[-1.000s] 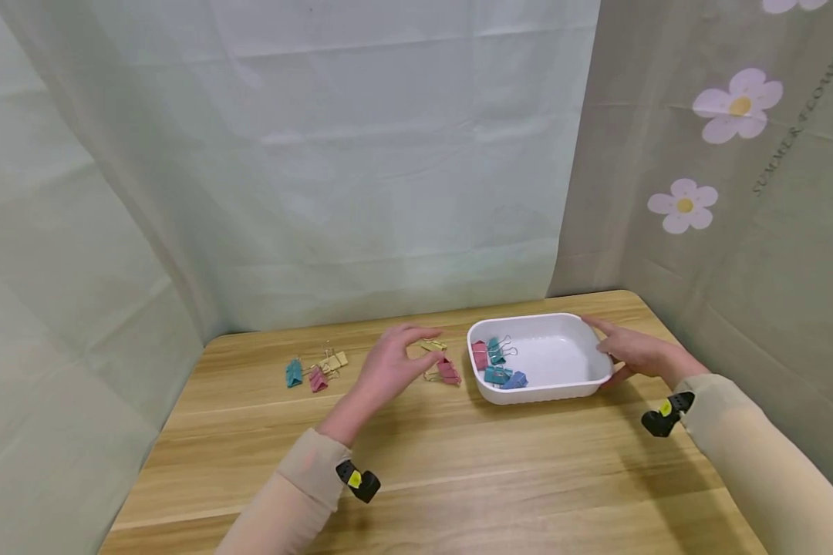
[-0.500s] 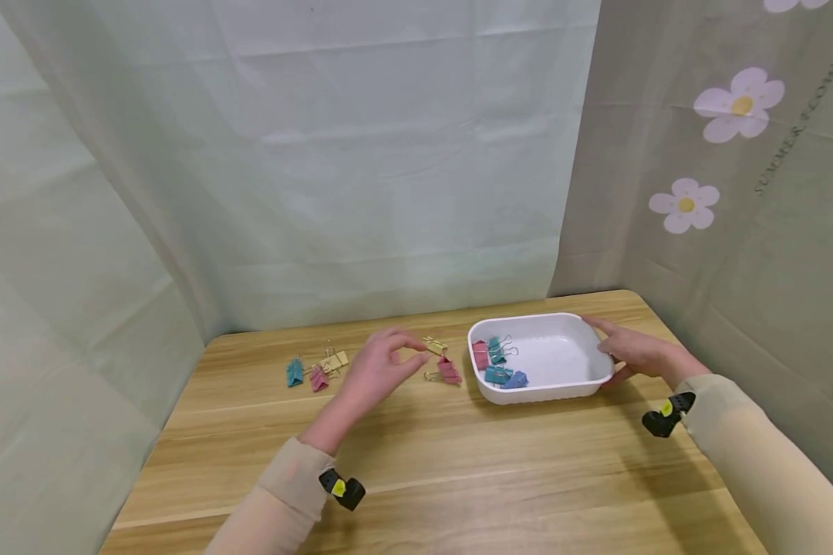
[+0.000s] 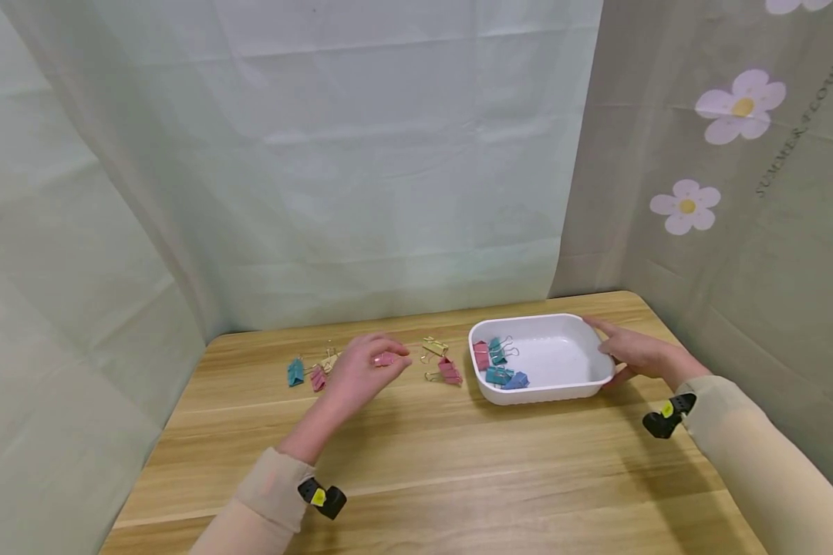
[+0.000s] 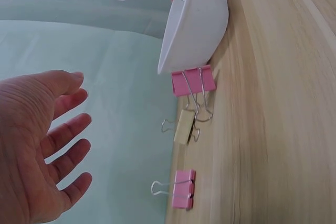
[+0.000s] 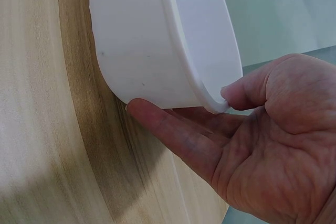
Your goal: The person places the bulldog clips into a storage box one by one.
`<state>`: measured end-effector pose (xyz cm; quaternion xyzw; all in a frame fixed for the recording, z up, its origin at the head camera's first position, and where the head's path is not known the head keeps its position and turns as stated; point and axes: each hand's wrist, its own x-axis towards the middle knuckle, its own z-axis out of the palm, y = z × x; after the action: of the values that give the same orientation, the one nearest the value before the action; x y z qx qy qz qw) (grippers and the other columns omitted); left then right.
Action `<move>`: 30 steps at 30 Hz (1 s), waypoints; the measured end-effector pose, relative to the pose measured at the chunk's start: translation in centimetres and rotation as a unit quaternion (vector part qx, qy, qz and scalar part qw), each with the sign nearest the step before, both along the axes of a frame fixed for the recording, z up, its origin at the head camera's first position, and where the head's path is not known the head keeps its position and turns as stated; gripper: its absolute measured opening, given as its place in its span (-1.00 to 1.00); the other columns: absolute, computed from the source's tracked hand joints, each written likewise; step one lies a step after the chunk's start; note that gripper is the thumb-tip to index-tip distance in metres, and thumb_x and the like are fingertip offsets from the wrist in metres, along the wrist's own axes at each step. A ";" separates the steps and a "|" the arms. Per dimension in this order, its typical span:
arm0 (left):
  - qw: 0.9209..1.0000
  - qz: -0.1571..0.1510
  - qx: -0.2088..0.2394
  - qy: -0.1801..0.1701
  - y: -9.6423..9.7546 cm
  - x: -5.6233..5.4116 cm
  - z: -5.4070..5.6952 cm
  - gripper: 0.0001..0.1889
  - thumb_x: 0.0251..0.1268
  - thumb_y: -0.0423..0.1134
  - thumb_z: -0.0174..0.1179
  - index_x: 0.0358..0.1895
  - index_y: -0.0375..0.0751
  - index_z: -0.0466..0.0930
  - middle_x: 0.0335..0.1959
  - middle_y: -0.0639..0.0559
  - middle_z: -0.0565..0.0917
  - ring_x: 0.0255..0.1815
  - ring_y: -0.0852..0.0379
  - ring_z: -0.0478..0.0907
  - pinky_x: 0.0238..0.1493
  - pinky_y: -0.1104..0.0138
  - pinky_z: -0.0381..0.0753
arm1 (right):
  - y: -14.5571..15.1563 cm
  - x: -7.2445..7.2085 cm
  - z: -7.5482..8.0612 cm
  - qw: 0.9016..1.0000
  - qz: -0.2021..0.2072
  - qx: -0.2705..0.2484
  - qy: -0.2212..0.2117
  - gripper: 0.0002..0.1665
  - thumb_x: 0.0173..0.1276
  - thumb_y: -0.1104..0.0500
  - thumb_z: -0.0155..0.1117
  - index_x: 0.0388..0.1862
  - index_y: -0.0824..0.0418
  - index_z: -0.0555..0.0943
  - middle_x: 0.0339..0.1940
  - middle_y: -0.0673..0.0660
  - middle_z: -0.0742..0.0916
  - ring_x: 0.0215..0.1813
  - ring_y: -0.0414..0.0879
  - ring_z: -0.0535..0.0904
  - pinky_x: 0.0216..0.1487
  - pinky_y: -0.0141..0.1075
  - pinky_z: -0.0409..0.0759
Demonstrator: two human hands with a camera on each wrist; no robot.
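My left hand (image 3: pixel 357 374) hovers above the table, fingers loosely bent and nothing between them. A pink binder clip (image 3: pixel 384 359) shows through the gap between thumb and fingers; the left wrist view has this pink clip (image 4: pixel 184 189) on the table, apart from the hand. To the hand's right lie a yellow binder clip (image 3: pixel 435 346) and another pink binder clip (image 3: pixel 449 371). My right hand (image 3: pixel 632 351) holds the white tray (image 3: pixel 558 362) at its right end, thumb (image 5: pixel 244 92) on the rim and fingers against the outer wall. Pink, teal and blue binder clips (image 3: pixel 517 381) sit at the tray's left end.
Left of my left hand lie a teal binder clip (image 3: pixel 295 371), a pink one (image 3: pixel 318 378) and a partly hidden yellow one (image 3: pixel 329 361). A pale cloth (image 3: pixel 389 193) hangs behind the wooden table (image 3: pixel 493 478), and a flowered cloth (image 3: pixel 750 231) on the right.
My left hand has moved left, away from the yellow and pink clips near the tray, bringing another pink clip into sight. The right hand and tray have stayed put.
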<state>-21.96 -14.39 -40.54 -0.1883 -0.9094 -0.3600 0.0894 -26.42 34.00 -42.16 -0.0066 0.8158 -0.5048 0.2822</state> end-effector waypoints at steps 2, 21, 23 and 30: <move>1.000 0.002 -0.001 0.004 -0.5 0.1 -0.1 -0.78 0.35 0.04 0.37 -0.08 0.07 0.79 0.08 0.16 0.69 0.27 -0.01 0.50 0.29 -0.08 0.45 | 0.0 0.0 0.0 1.000 0.000 0.003 0.001 -0.08 0.54 0.36 -0.20 0.70 0.08 -0.36 0.54 0.53 -0.02 0.22 0.37 0.45 0.01 0.14 0.69; 0.998 0.052 -0.002 -0.020 -5.0 1.2 -0.7 -0.64 0.39 0.08 0.33 0.10 0.00 0.75 0.19 0.05 0.65 0.38 -0.12 0.41 0.32 -0.19 0.37 | -0.1 -0.1 0.0 1.000 -0.001 -0.003 0.000 -0.10 0.56 0.36 -0.20 0.70 0.08 -0.36 0.55 0.53 -0.03 0.26 0.40 0.41 0.02 0.14 0.69; 0.998 0.053 -0.001 -0.015 -5.3 1.2 -0.7 -0.63 0.39 0.07 0.32 0.11 -0.02 0.75 0.18 0.02 0.66 0.37 -0.15 0.41 0.32 -0.20 0.36 | -0.1 0.0 0.0 1.000 0.000 -0.001 0.001 -0.10 0.56 0.35 -0.20 0.70 0.08 -0.36 0.55 0.53 -0.03 0.25 0.39 0.42 0.02 0.14 0.69; 0.998 0.055 -0.004 -0.010 -5.9 1.1 -0.6 -0.65 0.40 0.05 0.31 0.10 -0.03 0.74 0.18 -0.03 0.66 0.34 -0.18 0.41 0.30 -0.18 0.38 | -0.1 0.1 0.1 1.000 0.001 0.009 0.002 -0.08 0.54 0.35 -0.18 0.70 0.08 -0.35 0.54 0.53 0.01 0.21 0.36 0.45 0.02 0.13 0.69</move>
<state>-20.81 -20.24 -41.12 -0.1344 -0.9205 -0.3530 0.0996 -26.27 33.93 -42.06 -0.0059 0.8205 -0.4975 0.2813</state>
